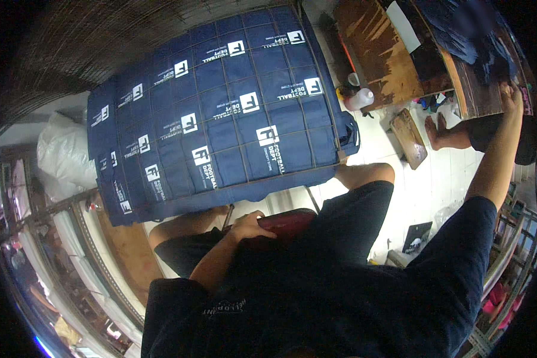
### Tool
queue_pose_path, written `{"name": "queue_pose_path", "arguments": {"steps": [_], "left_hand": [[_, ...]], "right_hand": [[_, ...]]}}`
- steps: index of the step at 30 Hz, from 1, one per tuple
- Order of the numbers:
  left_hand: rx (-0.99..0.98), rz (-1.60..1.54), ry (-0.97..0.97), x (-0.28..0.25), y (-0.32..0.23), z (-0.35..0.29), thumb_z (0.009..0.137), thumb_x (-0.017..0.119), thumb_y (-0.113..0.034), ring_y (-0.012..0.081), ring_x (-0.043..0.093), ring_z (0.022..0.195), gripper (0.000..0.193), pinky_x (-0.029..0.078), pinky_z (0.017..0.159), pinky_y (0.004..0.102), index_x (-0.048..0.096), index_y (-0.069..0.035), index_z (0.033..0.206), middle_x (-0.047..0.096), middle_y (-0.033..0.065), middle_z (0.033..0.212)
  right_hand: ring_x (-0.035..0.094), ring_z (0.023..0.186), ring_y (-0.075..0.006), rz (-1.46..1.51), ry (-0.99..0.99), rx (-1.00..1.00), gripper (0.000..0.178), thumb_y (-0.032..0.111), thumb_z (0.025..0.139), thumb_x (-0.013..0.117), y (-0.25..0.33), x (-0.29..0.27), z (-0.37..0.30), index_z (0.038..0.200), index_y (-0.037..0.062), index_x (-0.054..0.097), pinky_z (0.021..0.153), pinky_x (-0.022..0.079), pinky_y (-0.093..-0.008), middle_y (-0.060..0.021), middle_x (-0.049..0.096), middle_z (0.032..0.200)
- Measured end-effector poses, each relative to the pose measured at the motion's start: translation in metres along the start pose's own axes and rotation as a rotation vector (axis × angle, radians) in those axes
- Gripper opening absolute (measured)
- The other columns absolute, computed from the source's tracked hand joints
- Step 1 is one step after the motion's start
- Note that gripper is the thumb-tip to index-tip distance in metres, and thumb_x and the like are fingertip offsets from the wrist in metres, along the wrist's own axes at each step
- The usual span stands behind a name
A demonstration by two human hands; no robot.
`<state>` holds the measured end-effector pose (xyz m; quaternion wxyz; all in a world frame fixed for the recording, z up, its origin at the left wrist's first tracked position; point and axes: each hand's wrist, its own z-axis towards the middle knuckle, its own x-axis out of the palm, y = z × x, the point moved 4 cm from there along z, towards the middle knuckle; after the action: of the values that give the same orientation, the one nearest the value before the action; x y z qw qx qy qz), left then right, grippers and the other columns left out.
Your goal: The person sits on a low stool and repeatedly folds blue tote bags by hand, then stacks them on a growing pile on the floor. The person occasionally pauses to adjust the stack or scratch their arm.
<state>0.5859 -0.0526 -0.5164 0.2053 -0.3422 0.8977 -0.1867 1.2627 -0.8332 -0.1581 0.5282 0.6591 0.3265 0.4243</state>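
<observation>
Right hand on the wooden table's edge, navy cloth just ahead.

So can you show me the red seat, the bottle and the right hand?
Red seat [290,222]: head view, bare part of its top.
Bottle [357,100]: head view, middle of its body.
Right hand [511,98]: head view, middle of the hand.

Across the upper middle of the frame, white lettering beside square white emblems repeats in rows over the navy fabric. Small pale lettering marks the wearer's dark shirt, lower centre. At lower right, a black card bears white print, too small to read.
</observation>
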Motion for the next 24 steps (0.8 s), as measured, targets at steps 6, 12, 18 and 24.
{"name": "queue_pose_path", "arguments": {"steps": [6,12,18,24], "left_hand": [[-0.086,-0.090,0.110,-0.031,-0.042,0.008,0.053,0.076,-0.062,0.0242,0.062,0.095,0.075,0.046,0.083,0.0338,0.063,-0.008,0.103,0.066,0.0113,0.096],[-0.026,0.030,0.004,-0.033,-0.043,0.008,0.052,0.074,-0.066,0.0279,0.059,0.103,0.078,0.045,0.088,0.0377,0.063,-0.011,0.105,0.064,0.0125,0.105],[0.094,0.193,-0.345,-0.032,-0.046,-0.014,0.051,0.068,-0.072,0.0350,0.057,0.105,0.091,0.042,0.091,0.0434,0.057,-0.011,0.117,0.062,0.0161,0.108],[0.062,0.426,-0.598,0.016,-0.071,-0.064,0.076,0.054,-0.062,0.0408,0.029,0.129,0.078,0.029,0.100,0.0549,0.041,-0.010,0.133,0.033,0.0186,0.140]], "right_hand": [[0.055,0.098,-0.0213,-0.141,-0.079,-0.024,0.033,0.009,0.092,0.048,0.027,-0.010,-0.003,0.120,-0.0087,0.043,0.084,0.050,-0.0302,-0.0167,0.051,0.116],[0.056,0.099,-0.0246,-0.158,-0.023,-0.046,0.033,0.014,0.091,0.051,0.035,0.010,0.014,0.116,-0.0078,0.046,0.084,0.050,-0.0315,-0.0163,0.051,0.113],[0.055,0.087,-0.0203,-0.210,0.218,-0.091,0.029,0.025,0.088,0.056,0.041,0.054,0.034,0.105,0.0024,0.055,0.073,0.046,-0.0307,-0.0094,0.056,0.098],[0.056,0.096,-0.0239,-0.553,-0.184,-0.355,0.071,0.055,0.078,0.060,-0.007,0.129,-0.100,0.120,-0.0017,0.052,0.074,0.048,-0.0380,-0.0133,0.058,0.108]]}}
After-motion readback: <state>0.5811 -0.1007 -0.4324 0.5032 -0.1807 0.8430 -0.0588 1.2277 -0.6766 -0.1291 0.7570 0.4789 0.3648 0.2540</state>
